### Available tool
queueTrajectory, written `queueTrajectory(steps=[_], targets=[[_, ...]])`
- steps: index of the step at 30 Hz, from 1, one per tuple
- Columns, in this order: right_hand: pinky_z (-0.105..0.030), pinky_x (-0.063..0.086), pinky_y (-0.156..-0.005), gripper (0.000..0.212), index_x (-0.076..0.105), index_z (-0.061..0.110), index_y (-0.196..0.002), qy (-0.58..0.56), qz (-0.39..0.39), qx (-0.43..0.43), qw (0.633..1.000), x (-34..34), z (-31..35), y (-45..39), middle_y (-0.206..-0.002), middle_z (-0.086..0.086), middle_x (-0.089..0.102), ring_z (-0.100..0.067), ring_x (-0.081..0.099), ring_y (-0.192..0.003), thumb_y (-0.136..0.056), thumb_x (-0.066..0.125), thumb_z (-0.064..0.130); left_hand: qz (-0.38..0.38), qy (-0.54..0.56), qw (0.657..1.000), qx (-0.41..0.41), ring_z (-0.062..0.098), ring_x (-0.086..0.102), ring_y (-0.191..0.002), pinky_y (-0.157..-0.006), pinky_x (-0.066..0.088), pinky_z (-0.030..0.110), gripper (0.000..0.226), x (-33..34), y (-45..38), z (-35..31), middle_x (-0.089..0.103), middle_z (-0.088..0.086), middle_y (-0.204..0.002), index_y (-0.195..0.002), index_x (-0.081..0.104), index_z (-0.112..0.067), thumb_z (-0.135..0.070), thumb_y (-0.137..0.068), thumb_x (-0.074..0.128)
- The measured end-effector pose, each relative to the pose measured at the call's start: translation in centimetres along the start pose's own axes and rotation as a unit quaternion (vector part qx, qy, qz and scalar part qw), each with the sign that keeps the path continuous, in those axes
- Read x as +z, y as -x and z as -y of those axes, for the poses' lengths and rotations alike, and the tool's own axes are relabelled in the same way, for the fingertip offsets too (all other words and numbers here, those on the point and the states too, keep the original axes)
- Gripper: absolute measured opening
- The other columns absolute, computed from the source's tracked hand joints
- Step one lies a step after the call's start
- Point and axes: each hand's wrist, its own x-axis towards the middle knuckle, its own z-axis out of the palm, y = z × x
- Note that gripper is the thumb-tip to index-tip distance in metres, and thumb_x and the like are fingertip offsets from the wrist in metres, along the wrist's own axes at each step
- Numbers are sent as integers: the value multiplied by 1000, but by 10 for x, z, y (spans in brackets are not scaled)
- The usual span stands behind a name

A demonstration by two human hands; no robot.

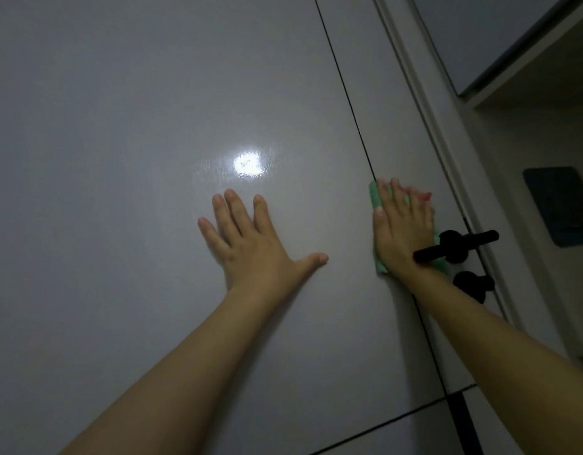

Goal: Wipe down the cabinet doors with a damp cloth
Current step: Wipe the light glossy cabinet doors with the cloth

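Note:
A wide glossy grey cabinet door (136,159) fills the left and middle of the view, with a bright light reflection near its centre. My left hand (254,241) lies flat on it, fingers spread and straight. A thin dark gap separates it from a narrower grey door (392,126) on the right. My right hand (401,228) presses a green cloth (375,198) flat against that narrower door, fingers straight; most of the cloth is hidden under the palm.
A black lever handle (457,245) sticks out just right of my right wrist, with a black round knob (474,284) below it. A pale door frame (424,93) runs alongside. At the far right hangs a dark rectangular panel (561,205) on the wall.

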Motion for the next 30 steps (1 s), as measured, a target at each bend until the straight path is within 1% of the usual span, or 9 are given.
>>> queueTrajectory(steps=[2,4,7,12,15,17,21,26,30], targets=[[-40,-5,-117,70,9,29,-151,-10,-2,-4,1000,1,5,17,-160,2,10,-23,7,-147,-86,-4,52,2,0,1000,-5,39,-35,-136,-107,-20,59,133,0,-1,0,-32,23,-150,-149,-20,-12,-95,-59,35],[-37,-10,-118,60,3,30,-149,-6,18,-56,998,7,9,51,-159,5,3,-16,-3,-147,-92,1,48,5,-6,1000,-4,40,-35,-136,-107,-20,59,134,0,-2,-1,-33,23,-150,-148,-21,-12,-95,-59,33],[-38,-5,-119,55,6,28,-150,-9,21,-104,994,9,7,69,-158,4,6,-12,-5,-145,-97,9,43,7,-8,1000,-1,40,-35,-136,-106,-21,59,133,-1,-1,-2,-33,24,-150,-148,-21,-11,-95,-60,33],[-39,-13,-117,59,-7,33,-148,1,33,-27,999,6,34,64,-159,5,-5,-20,-10,-147,-91,-4,47,15,-11,1000,2,41,-34,-136,-107,-19,60,132,-2,-1,-2,-33,24,-150,-148,-21,-10,-94,-62,33],[-39,-16,-116,59,-15,34,-146,10,46,-27,999,7,65,55,-158,5,-14,-18,-19,-144,-88,-10,48,23,-4,1000,9,39,-36,-136,-106,-21,58,127,-5,-2,1,-33,22,-150,-148,-21,-12,-90,-67,36],[-39,-16,-116,56,-13,32,-148,11,47,-9,999,7,81,35,-159,5,-14,-20,-17,-145,-94,-5,46,27,16,999,13,36,-36,-137,-107,-22,56,119,-6,-2,4,-33,20,-151,-149,-18,-14,-86,-73,37],[-41,-14,-116,51,-2,31,-152,-18,14,82,996,8,92,-26,-161,4,-5,-22,-9,-147,-103,12,37,9,45,999,9,31,-34,-139,-109,-22,54,109,-5,-1,5,-29,16,-154,-151,-12,-18,-81,-78,38],[-46,-8,-118,50,4,31,-153,-19,6,125,992,-3,58,-71,-161,2,3,-25,0,-148,-104,14,36,-24,52,998,-23,30,-29,-141,-110,-21,55,99,-5,1,-2,-23,15,-156,-152,-9,-18,-80,-82,23],[-49,-12,-117,50,-1,34,-152,-20,23,181,983,-2,50,-55,-161,1,-3,-27,-5,-147,-104,12,38,-68,24,997,-29,34,-23,-143,-111,-16,60,95,-1,2,-8,-17,20,-157,-152,-7,-15,-78,-85,16]])
